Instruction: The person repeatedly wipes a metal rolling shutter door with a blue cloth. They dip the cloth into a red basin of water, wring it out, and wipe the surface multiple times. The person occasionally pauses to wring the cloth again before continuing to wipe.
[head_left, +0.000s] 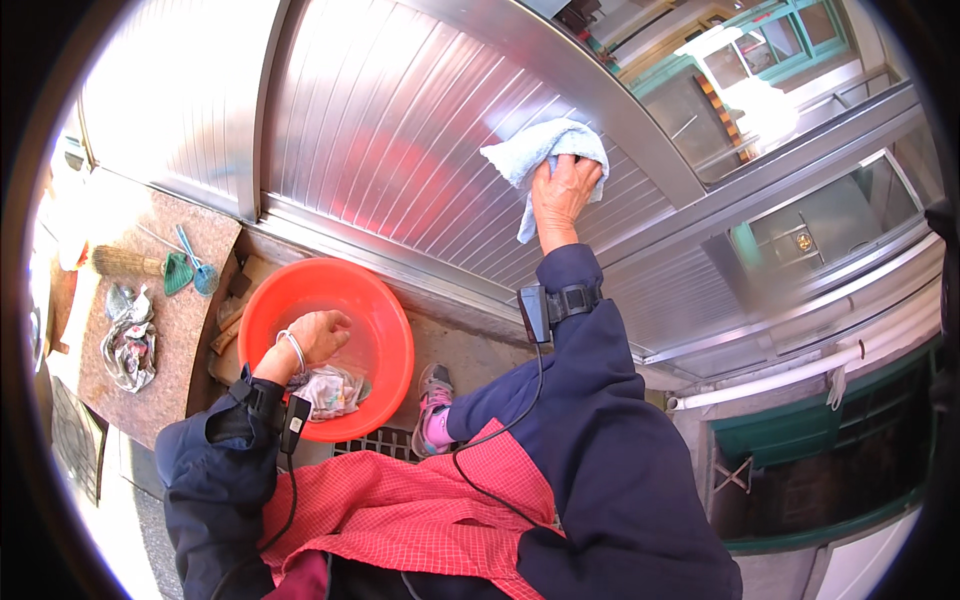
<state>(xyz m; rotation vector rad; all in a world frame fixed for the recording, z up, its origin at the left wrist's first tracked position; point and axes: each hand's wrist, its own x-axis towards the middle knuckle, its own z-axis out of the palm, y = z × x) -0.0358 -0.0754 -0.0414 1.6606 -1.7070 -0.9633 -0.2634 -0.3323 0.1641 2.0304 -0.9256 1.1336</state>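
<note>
My right hand (562, 191) presses a light blue cloth (551, 146) against the ribbed metal panel (397, 127) of a door or wall, its fingers partly in the folds. My left hand (319, 335), with a bracelet at the wrist, hangs over a red plastic basin (401, 337), fingers loosely curled; I see nothing held in it. Cloudy water stands in the basin, and a crumpled pale patterned cloth (330, 391) lies in its lower part, just below my left hand.
On a stone slab (180, 352) at the left lie a straw brush (124, 261), a green scoop-like item (178, 273), a blue strainer-like item (206, 279) and a crumpled plastic bag (131, 345). A floor grate (379, 442) lies beside my shoe (435, 394). A metal sill (390, 259) runs behind the basin.
</note>
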